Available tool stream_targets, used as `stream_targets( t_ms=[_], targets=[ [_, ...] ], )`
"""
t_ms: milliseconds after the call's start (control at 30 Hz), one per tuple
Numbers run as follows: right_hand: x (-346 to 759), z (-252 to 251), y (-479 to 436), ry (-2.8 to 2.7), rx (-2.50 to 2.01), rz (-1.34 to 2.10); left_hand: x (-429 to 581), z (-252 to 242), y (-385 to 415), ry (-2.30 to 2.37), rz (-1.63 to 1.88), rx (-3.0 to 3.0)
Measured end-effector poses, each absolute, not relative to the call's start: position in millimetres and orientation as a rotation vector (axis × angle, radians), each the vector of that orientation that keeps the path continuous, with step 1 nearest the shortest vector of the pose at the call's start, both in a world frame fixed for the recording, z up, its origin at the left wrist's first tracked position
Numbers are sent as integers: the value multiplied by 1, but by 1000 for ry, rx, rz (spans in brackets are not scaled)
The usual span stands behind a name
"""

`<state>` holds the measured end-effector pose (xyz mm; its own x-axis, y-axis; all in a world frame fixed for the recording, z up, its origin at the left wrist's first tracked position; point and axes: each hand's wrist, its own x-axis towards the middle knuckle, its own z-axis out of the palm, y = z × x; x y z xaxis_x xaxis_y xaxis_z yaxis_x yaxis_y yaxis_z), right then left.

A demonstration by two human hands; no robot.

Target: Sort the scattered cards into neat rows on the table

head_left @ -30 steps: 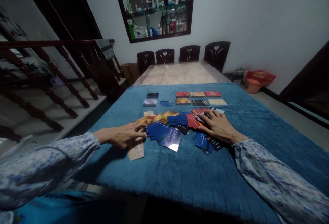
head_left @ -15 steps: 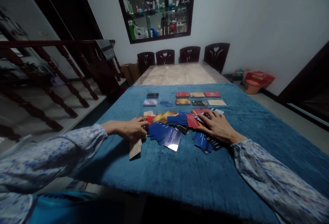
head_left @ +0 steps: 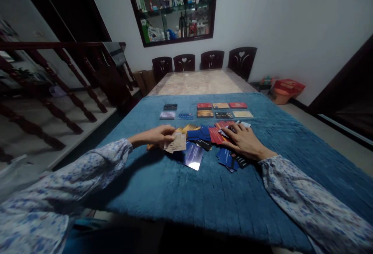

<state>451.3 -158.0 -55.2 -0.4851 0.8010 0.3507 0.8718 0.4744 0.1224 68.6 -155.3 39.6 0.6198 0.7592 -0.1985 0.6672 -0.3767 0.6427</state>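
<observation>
The left hand (head_left: 159,135) pinches beige cards (head_left: 177,143) between thumb and fingers over the left end of the pile (head_left: 201,133); whether they touch it, I cannot tell. The right hand (head_left: 246,141) rests spread on the pile's right end. Beyond the pile, nine groups (head_left: 205,114) lie neatly in two rows, seemingly done. The pile, overlapping and mixed in colour, seems left.

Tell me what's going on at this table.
A person's left grip holds some beige cards at the left part of a loose spread of mixed cards on a blue cloth. The right grip rests on the spread's right part. Beyond them, more cards sit in two rows, several stacked.
</observation>
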Motion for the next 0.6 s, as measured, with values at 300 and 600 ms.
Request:
stream_targets(
  t_ms=[300,600],
  targets=[
    [449,-52,-160,-2478,-1421,-439,116,11,-128,1460,374,2381],
    [447,-45,-164,-2489,-1424,-347,133,-2,-128,1413,452,2606]
  ],
)
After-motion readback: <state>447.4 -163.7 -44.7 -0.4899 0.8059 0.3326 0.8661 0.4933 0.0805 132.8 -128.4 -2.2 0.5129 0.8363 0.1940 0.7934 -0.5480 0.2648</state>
